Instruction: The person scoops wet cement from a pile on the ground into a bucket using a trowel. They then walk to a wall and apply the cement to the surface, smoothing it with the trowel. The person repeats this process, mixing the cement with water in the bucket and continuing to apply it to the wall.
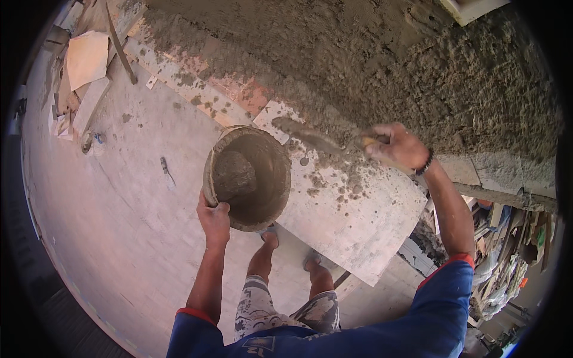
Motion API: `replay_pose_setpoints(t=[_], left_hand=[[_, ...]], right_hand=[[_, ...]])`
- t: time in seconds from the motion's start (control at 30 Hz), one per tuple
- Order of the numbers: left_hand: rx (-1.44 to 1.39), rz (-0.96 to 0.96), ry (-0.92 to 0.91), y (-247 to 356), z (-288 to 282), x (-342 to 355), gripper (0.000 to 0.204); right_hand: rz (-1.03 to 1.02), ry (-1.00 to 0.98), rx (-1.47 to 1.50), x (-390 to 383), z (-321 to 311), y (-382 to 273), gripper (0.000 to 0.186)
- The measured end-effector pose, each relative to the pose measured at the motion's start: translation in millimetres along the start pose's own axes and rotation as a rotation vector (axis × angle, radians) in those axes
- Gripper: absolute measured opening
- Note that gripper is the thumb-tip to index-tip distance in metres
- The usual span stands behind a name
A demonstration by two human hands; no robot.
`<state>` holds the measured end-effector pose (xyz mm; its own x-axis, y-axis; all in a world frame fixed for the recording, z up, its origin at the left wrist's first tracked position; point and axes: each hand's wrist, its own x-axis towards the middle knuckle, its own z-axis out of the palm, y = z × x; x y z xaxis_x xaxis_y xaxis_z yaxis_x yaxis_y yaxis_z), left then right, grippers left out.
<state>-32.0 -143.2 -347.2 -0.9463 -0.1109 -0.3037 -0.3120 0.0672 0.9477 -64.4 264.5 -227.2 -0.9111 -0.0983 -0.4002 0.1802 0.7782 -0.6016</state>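
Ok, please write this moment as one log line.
Left hand: grips bucket at rim | right hand: holds trowel | mortar: inside bucket

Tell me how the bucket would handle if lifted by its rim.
The bucket is probably heavier than it looks, since a lump of mortar sits inside. It may tip, as that lump lies toward one side. Its wall seems fairly stiff: the rim looks round where the left hand grips it.
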Motion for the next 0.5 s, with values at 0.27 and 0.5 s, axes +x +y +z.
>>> replay_pose_setpoints(t=[0.27, 0.5], left_hand=[[-0.024, -0.06, -0.003, -7.5, -7.1, -15.7, 0.047], [-0.044, 0.051, -0.094, 26.2, 16.2, -27.3, 0.051]], right_hand=[[0.009, 0.56, -0.392, -47.3, -89.5, -38.0, 0.035], [0.433, -0.281, 0.547, -88.3, 49.6, -38.4, 0.023]])
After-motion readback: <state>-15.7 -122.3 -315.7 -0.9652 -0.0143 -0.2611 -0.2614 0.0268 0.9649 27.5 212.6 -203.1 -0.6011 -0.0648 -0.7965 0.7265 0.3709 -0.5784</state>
